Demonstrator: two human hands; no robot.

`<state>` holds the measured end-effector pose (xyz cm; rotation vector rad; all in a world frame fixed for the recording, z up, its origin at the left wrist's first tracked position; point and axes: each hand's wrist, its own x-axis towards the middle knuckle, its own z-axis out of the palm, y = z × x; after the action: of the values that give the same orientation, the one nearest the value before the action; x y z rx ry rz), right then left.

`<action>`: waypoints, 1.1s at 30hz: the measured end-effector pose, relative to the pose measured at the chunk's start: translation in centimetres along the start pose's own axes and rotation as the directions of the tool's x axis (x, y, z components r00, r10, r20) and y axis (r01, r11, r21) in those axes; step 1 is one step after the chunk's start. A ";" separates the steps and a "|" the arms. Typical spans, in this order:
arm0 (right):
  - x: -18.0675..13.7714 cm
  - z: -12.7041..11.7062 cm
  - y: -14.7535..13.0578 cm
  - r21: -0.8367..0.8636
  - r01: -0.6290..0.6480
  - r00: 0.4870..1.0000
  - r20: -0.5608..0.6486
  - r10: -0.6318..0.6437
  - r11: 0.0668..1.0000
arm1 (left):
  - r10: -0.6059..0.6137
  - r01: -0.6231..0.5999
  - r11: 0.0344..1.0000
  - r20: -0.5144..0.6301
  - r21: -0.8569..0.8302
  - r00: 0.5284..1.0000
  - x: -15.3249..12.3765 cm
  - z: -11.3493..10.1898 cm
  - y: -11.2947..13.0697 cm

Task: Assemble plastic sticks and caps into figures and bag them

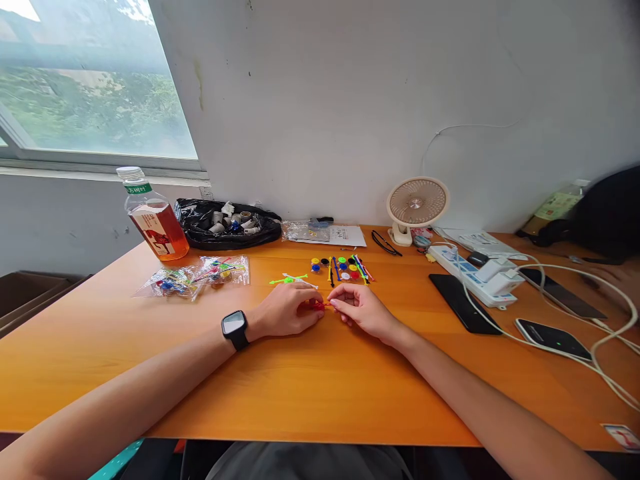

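Observation:
My left hand (290, 309), with a black watch on its wrist, is closed on a small red plastic piece (319, 305) above the middle of the desk. From the right, my right hand (364, 310) pinches the thin orange-red end of a plastic stick at the same piece; whether the two are one part is hidden by my fingers. Just beyond my left hand lie a green arrow-tipped piece (289, 280) and a white stick. Several coloured round caps (345, 275) and thin coloured sticks (336, 268) are grouped past my right hand.
Clear bags of coloured parts (220, 269) and a tea bottle (159, 227) stand at left. A black bag (200, 227) holds grey tubes by the wall. At right are a clip fan (418, 202), a power strip (467, 277), phones (553, 339) and loose white cables.

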<state>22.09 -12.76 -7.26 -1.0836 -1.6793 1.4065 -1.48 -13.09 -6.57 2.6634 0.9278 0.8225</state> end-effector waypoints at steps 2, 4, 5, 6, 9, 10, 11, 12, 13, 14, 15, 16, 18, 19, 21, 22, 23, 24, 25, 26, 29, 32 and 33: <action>-0.1 0.0 -0.1 -0.003 -0.003 1.000 -0.002 0.003 1.000 | -0.002 0.002 1.000 0.002 0.005 1.000 0.0 0.0 0.0; -0.1 0.0 -0.1 -0.012 -0.005 1.000 -0.006 0.005 1.000 | -0.006 0.006 1.000 -0.002 0.007 1.000 0.0 0.0 0.0; -0.1 0.0 -0.1 -0.021 -0.001 1.000 -0.013 0.001 1.000 | -0.005 0.005 1.000 -0.005 0.004 1.000 0.0 0.0 0.0; -0.1 0.0 -0.1 -0.035 0.009 1.000 -0.024 -0.010 0.999 | -0.001 0.001 1.000 -0.006 0.000 1.000 0.0 0.1 0.0; 0.1 -0.3 0.1 -0.113 0.065 0.996 -0.060 -0.072 0.991 | 0.018 -0.018 1.000 -0.001 -0.020 1.000 0.1 0.2 0.2; 0.2 -0.4 0.2 -0.143 0.081 0.994 -0.061 -0.090 0.986 | 0.024 -0.024 0.999 0.002 -0.025 1.000 0.1 0.2 0.2; 0.3 -0.5 0.2 -0.168 0.090 0.993 -0.056 -0.100 0.982 | 0.028 -0.028 0.999 0.004 -0.026 1.000 0.1 0.3 0.3; 0.3 -0.6 0.3 -0.186 0.091 0.994 -0.044 -0.100 0.978 | 0.031 -0.031 0.999 0.006 -0.024 1.000 0.1 0.3 0.4; 0.3 -0.6 0.3 -0.197 0.086 0.995 -0.031 -0.094 0.977 | 0.033 -0.033 0.999 0.008 -0.019 0.999 0.1 0.3 0.4; 0.3 -0.7 0.2 -0.204 0.080 0.996 -0.018 -0.085 0.976 | 0.035 -0.035 0.999 0.009 -0.013 0.999 0.1 0.3 0.5; 0.3 -0.7 0.2 -0.210 0.074 0.997 -0.007 -0.077 0.975 | 0.038 -0.038 0.999 0.010 -0.006 0.999 0.1 0.4 0.5; 0.3 -0.7 0.2 -0.219 0.072 0.997 0.001 -0.073 0.973 | 0.041 -0.041 0.999 0.010 -0.001 0.999 0.1 0.4 0.5; 0.2 -0.7 0.2 -0.242 0.074 0.997 0.014 -0.073 0.968 | 0.045 -0.045 0.999 0.011 0.006 0.999 0.1 0.3 0.5; 0.2 -0.7 0.2 -0.254 0.077 0.997 0.017 -0.075 0.964 | 0.047 -0.047 0.999 0.012 0.007 0.999 0.2 0.3 0.5; 0.2 -0.7 0.3 -0.275 0.083 0.997 0.018 -0.081 0.958 | 0.053 -0.053 0.999 0.014 0.001 0.998 0.2 0.3 0.5; 0.3 -0.7 0.4 -0.283 0.086 0.996 0.017 -0.084 0.955 | 0.056 -0.056 0.998 0.014 -0.005 0.998 0.2 0.3 0.5; 0.3 -0.7 0.5 -0.289 0.089 0.996 0.015 -0.088 0.953 | 0.057 -0.057 0.998 0.016 -0.012 0.998 0.2 0.3 0.5; 0.3 -0.7 0.5 -0.293 0.092 0.996 0.011 -0.092 0.952 | 0.057 -0.057 0.998 0.016 -0.018 0.998 0.3 0.3 0.6; 0.3 -0.7 0.6 -0.297 0.095 0.995 0.009 -0.096 0.950 | 0.057 -0.057 0.998 0.017 -0.022 0.998 0.3 0.3 0.6; 0.3 -0.7 0.6 -0.299 0.097 0.995 0.008 -0.100 0.949 | 0.057 -0.057 0.998 0.019 -0.024 0.998 0.3 0.2 0.7; 0.3 -0.7 0.5 -0.303 0.100 0.995 0.010 -0.102 0.948 | 0.063 -0.062 0.998 0.023 -0.026 0.998 0.4 0.0 1.0; 0.3 -0.7 0.5 -0.298 0.098 0.995 0.013 -0.098 0.949 | 0.060 -0.060 0.998 0.022 -0.035 0.998 0.5 -0.1 1.1; 0.3 -0.7 0.6 -0.293 0.100 0.995 0.014 -0.100 0.951 | 0.058 -0.057 0.998 0.022 -0.037 0.998 0.5 0.0 1.1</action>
<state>22.69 -12.13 -7.70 -1.1395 -1.9579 1.1146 -0.61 -13.64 -5.92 2.6734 0.8263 0.8112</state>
